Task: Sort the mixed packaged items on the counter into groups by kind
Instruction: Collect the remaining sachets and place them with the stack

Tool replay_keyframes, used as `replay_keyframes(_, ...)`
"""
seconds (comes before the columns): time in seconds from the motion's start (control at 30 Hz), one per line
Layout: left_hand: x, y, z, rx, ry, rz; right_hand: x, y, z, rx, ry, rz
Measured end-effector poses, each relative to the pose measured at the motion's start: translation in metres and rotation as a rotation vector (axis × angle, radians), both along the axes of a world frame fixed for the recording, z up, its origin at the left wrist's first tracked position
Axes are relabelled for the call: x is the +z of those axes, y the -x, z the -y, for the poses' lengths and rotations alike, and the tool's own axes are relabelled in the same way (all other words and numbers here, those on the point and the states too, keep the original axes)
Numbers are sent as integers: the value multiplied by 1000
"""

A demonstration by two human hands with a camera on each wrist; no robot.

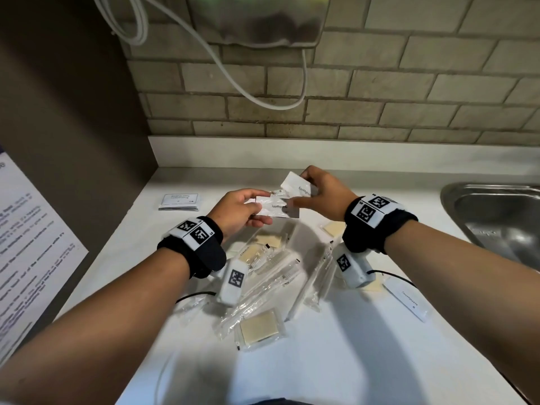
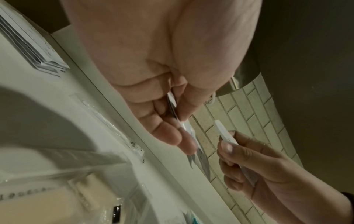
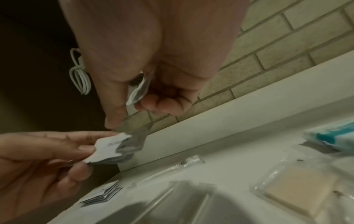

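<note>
Above the white counter (image 1: 336, 361), my left hand (image 1: 242, 210) pinches a small stack of white toothpaste sachets (image 1: 276, 208) between thumb and fingers. My right hand (image 1: 324, 194) grips another white toothpaste sachet (image 1: 295, 186) just above and to the right of that stack, close to touching it. The left wrist view shows both held sachets edge-on (image 2: 173, 104) (image 2: 226, 134). Below the hands lies a mixed pile: clear-wrapped toothbrushes (image 1: 271, 276), wrapped beige soap bars (image 1: 260, 327) and one more toothpaste sachet (image 1: 407, 299) at the right.
A neat stack of shampoo sachets (image 1: 179, 201) lies at the back left of the counter. A steel sink (image 1: 496, 217) opens at the right. A tiled wall (image 1: 380, 97) with a hanging white cable (image 1: 233, 77) stands behind, and a dark panel (image 1: 73, 112) stands at the left.
</note>
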State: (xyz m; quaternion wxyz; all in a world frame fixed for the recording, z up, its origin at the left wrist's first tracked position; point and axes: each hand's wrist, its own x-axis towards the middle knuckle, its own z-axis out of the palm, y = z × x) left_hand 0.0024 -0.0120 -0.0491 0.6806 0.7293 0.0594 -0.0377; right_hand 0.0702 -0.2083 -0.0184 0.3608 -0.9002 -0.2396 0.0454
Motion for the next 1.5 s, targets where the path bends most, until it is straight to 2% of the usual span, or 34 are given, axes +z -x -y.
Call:
replay_keyframes(0.1,0,0,1,20,-15,-6,-7,0,-5,53,-93,-108)
replay_keyframes(0.17,0,1,3,27,-1,-11,-8,2,-7,83,-80,-121)
replay_keyframes(0.23,2,2,5,41,42,-10,-8,3,-10,105,-23,-78)
replay_keyframes(0.33,5,2,7,83,115,-2,-11,5,-16,118,102,83)
replay_keyframes(0.43,7,1,6,95,134,10,-15,7,-23,120,110,148)
replay_keyframes(0.6,-3,1,0,20,-24,-34,-27,15,-27,149,87,129)
replay_keyframes(0.67,-8,5,-5,-47,-102,-76,-32,22,-24,156,144,131)
replay_keyframes(0.73,-9,11,-9,-101,-142,-110,-34,31,-20,175,207,50)
replay_keyframes(0.83,-5,21,-9,-149,-173,-146,-38,45,-19,213,180,-244)
replay_keyframes(0.93,-3,27,-6,-199,-215,-166,-45,50,-24,215,157,-328)
replay_keyframes(1.1,-1,31,-3,-247,-284,-211,-31,51,-37,203,253,-234)
replay_keyframes(1.37,17,22,-31,-154,-430,-64,-5,34,-78,193,423,44)
replay_keyframes(1.43,17,24,-49,-131,-529,-27,0,32,-99,213,498,50)
replay_keyframes(1.5,18,27,-69,-104,-706,5,2,31,-124,245,581,44)
